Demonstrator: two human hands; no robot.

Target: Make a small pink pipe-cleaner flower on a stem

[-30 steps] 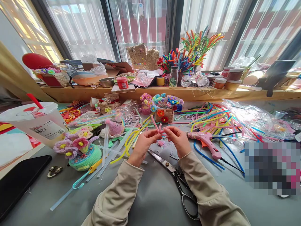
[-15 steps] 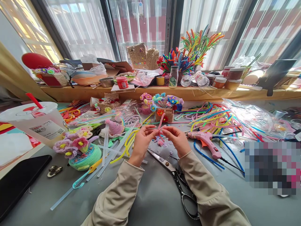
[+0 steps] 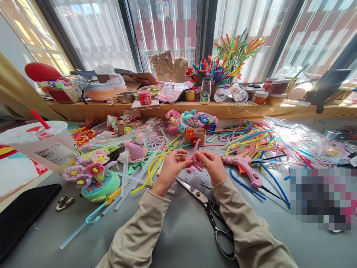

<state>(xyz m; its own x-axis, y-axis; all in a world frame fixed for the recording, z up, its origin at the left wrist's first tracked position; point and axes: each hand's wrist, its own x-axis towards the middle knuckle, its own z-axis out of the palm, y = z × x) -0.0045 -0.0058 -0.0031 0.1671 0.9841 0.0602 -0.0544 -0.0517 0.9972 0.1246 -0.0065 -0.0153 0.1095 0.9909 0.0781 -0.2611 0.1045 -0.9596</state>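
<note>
"Where's the action?"

"Middle of the bench (image 3: 181, 238), right above the scissors (image 3: 201, 197)! The pink pipe cleaners (image 3: 196, 147) are up between both hands, one strand rising, other ends fanning out below."

"And the fingers?"

"Left hand (image 3: 170, 169): thumb and fingertips closed, pinching the pink strands. Right hand (image 3: 211, 169): thumb and forefinger pinching them too, from the other side!"

"What about those scissors?"

"Flat on the bench, blades toward the hands, black handles toward the near edge. Just right of the right hand, there's a pink glue gun (image 3: 247, 169), cord trailing off rightward."

"Toward the far edge?"

"A twine-wrapped box (image 3: 192, 138) of fuzzy flowers, and to its right a tangle of colored pipe cleaners (image 3: 252, 143)!"

"Near left corner?"

"Black phone (image 3: 28, 214), lying flat; farther back, a lidded drink cup (image 3: 57, 150) with a red straw."
</note>
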